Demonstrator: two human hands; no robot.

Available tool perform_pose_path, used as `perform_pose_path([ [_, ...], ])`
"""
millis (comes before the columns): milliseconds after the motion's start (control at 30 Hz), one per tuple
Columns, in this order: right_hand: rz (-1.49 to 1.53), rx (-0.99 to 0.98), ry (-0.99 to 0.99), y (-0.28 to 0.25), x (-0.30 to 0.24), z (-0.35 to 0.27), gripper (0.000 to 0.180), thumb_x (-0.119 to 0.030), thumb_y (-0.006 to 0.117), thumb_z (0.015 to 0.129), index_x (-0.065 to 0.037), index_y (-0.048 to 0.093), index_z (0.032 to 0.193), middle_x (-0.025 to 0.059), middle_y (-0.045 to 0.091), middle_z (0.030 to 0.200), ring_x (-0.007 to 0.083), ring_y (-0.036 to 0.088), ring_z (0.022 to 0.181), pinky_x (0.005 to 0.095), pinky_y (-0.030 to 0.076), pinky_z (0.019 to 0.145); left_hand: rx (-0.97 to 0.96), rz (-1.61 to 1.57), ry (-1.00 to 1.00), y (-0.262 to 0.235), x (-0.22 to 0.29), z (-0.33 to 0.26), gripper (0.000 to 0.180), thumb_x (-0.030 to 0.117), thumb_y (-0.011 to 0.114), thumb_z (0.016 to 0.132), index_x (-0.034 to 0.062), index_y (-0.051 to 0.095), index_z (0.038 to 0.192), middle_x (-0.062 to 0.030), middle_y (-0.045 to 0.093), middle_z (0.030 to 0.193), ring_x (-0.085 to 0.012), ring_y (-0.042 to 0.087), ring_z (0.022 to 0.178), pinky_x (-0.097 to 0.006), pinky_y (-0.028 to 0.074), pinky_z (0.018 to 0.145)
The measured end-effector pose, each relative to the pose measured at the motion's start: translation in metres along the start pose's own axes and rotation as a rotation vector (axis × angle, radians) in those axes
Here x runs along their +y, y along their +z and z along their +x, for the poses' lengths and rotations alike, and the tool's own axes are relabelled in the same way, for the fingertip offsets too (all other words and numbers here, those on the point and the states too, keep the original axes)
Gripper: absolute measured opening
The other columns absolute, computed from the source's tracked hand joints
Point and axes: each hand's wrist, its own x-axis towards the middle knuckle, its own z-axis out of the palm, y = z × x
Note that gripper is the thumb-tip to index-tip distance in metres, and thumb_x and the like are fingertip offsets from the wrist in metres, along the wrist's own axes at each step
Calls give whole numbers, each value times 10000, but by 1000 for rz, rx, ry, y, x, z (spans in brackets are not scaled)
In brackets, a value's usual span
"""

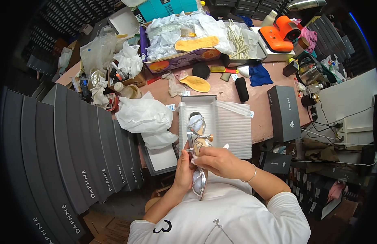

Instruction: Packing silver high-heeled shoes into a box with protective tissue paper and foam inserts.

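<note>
In the head view, the left hand point(184, 173) is half closed and holds the silver sandals point(200, 184) from their left side, with the thumb pointing up. The right hand point(217, 162) is nearly closed, its fingertips pinching the sandals at their middle; the exact part is hidden. The sandals are before the person's chest, reaching over the open box point(183, 122) on the pink desk point(259, 120).

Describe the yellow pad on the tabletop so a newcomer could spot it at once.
On the pink table, find the purple box heaped with crumpled white paper. Just below the round black disc in front lies a yellow sole-shaped pad. Its lookalike rests on the heaped paper; this one lies on the tabletop.
</note>
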Motion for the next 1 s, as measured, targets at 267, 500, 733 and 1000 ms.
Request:
perform_pose_path([
  [267, -16, 8, 66, -1, 2, 12, 209, -66, 692, 807, -65, 653, 1013, 69, 588, 869, 242, 611, 749, 345, 510, 684, 35, -36, 6, -4, 1, 10, 612, 521, 232, 1008, 23, 494, 1248, -91, 614, 1083, -178, 611, 1012, -339, 501, 866],
  [500, 272, 130, 376, -48, -12, 0, 140, 21, 703, 777, -26, 708, 908, 41, 614, 804, 140, 589, 729, 254, 461, 633, -9, -60, 13, -17, 12, 25, 725, 579, 193, 987, -18, 539, 1210, -90, 638, 875, -173, 624, 811, -303, 522, 712],
  [733, 237, 144, 378, -29, -15, -5, 139, 8, 702, 793, -18, 697, 929, 49, 606, 804, 142, 591, 725, 255, 468, 629, -50, -101, -57, -31, 10, 31, 646, 551, 220, 997, 18, 458, 1274, -99, 629, 986, -170, 614, 844, -331, 520, 760],
  [1000, 43, 111, 199, -13, -14, 10, 240, -30, 692, 800, -49, 658, 1036, 87, 602, 887, 247, 620, 746, 325, 512, 658, -83, -1, -46, -38, 15, 29, 625, 512, 246, 1011, 107, 215, 1485, -90, 593, 1169, -156, 583, 993, -345, 494, 859],
])
